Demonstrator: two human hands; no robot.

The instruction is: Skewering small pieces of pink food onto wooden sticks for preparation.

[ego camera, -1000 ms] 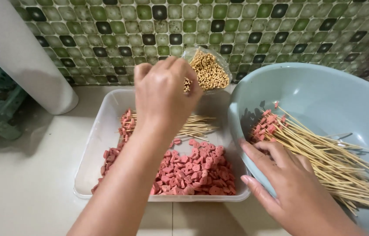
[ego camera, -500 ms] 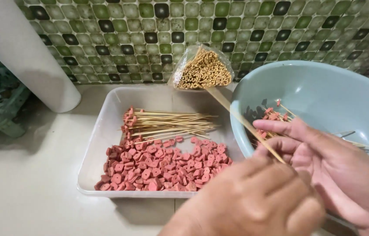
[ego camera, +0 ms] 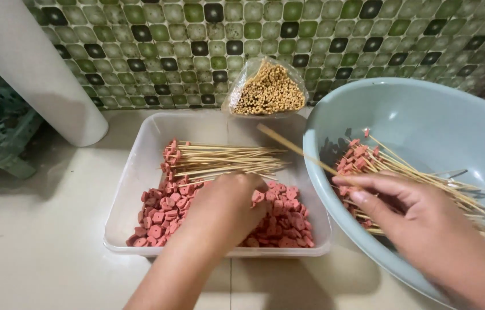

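Left hand: knuckles up, fingers curled down into the sausage slices in the clear tray; whether it grips a slice cannot be told. Right hand: pinched on one bare skewer, which slants up-left over the tray's right edge. Tray: pink slices fill the near half; loaded skewers lie across the far half. Blue basin: just right of the tray, holding more loaded skewers. Bag of skewers: behind the tray, against the tiled wall. White pipe: far left.
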